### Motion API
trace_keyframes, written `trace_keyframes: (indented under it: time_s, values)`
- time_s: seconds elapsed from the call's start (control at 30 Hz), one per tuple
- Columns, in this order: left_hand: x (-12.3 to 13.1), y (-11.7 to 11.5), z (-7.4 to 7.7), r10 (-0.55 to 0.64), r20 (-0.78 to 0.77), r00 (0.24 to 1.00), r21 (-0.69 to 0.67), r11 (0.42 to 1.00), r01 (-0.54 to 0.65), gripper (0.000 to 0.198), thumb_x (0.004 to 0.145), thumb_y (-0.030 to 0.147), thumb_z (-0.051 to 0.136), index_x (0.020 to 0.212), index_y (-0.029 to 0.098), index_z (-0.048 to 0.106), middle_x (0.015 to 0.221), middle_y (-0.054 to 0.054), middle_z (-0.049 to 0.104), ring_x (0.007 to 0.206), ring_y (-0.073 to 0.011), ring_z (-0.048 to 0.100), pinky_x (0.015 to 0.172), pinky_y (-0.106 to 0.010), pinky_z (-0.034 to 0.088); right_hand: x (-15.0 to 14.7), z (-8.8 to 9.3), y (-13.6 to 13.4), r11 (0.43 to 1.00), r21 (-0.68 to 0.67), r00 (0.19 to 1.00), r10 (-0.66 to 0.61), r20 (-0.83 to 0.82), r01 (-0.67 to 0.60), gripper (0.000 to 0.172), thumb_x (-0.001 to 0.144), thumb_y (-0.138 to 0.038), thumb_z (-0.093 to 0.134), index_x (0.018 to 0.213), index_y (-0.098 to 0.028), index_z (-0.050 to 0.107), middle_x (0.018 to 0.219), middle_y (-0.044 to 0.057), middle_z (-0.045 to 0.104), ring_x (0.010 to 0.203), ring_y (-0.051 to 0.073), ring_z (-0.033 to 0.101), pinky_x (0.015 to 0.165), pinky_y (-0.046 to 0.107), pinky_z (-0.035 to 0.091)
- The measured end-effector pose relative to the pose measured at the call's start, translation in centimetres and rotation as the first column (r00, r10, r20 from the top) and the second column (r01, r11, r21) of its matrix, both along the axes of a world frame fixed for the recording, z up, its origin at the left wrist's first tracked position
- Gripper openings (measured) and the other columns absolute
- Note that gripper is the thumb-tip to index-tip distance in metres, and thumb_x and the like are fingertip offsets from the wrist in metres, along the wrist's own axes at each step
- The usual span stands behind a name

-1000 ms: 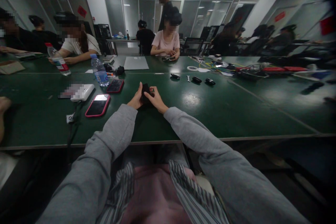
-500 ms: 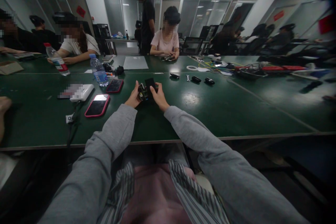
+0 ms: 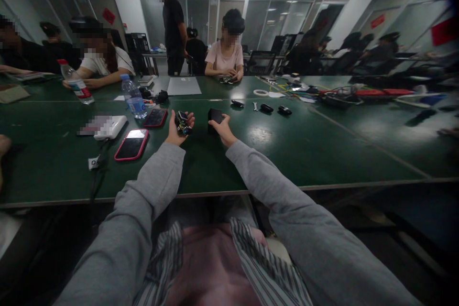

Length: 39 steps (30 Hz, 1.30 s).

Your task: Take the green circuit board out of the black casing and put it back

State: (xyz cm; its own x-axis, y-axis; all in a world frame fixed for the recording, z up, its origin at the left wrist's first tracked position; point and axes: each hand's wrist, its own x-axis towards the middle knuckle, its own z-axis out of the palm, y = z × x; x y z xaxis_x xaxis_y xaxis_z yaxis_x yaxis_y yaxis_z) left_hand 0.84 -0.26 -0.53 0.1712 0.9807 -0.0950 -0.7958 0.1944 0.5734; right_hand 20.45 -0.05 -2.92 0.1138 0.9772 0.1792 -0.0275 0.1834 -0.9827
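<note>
Showing the standing person in a black short-sleeved top [image 3: 174,33] farther left since the earlier frame, well beyond the flat rectangular phone in a pink case [image 3: 131,146] and to its right. Seeing the long glossy dark-green table [image 3: 304,153] stretching beneath that phone and to both sides. Leaving the clear plastic bottle with a blue cap [image 3: 135,104] in place, just beyond the phone. Parting both hands to the phone's right, now exposing green tabletop between them. Pinching the matte black rectangular box [image 3: 215,115] between thumb and fingers of the right hand [image 3: 224,130], farther right of the phone. Cradling the small multicoloured cluster of bare electronics [image 3: 183,125] on the upturned palm of the left hand [image 3: 174,135], nearer the phone, fingers loosely spread. Judging from this gap, handling two separate pieces rather than an overlapping pair, with the cluster fully exposed. Not making out its individual parts, nor any opening in the box. Keeping the small silver wrench [image 3: 255,106] untouched, beyond the phone and well to its right.
</note>
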Motion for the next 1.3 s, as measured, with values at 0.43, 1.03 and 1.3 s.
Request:
trace_keyframes:
  time_s: [0.43,1.03,1.3]
  values:
    - [-0.3,-0.4,0.4,0.006,0.036,0.999,-0.009,1.000,-0.006,0.056,0.095,0.061,0.047,0.125,0.016,0.061,0.091,-0.009,0.075,0.068,-0.0149,0.071,0.060,-0.024,0.058,-0.6,-0.4,0.0,0.991,-0.062,0.983,0.124,0.139,-0.116,0.024,0.080,-0.025,0.061,0.103,-0.019,0.065,0.093,0.001,0.066,0.090,0.012,0.062,0.099,0.034,0.047]
    - [-0.6,-0.2,1.1,0.016,0.087,0.996,-0.001,1.000,-0.016,0.048,0.095,0.056,0.051,0.119,0.016,0.062,0.092,-0.009,0.075,0.058,-0.0117,0.066,0.054,-0.022,0.056,0.3,2.3,-2.3,0.917,0.399,0.936,-0.149,0.319,0.010,0.018,0.090,-0.032,0.057,0.100,-0.024,0.069,0.100,0.006,0.063,0.102,0.021,0.057,0.107,0.042,0.043]
    - [0.3,-0.8,2.3,0.034,-0.027,0.999,0.037,0.999,-0.033,0.056,0.094,0.057,0.049,0.118,0.009,0.066,0.088,-0.012,0.075,0.076,-0.0196,0.072,0.068,-0.028,0.058,-4.5,4.5,-5.8,0.815,0.508,0.838,-0.052,0.543,-0.278,0.038,0.095,-0.046,0.056,0.129,-0.032,0.063,0.129,0.007,0.053,0.127,0.028,0.045,0.118,0.050,0.032]
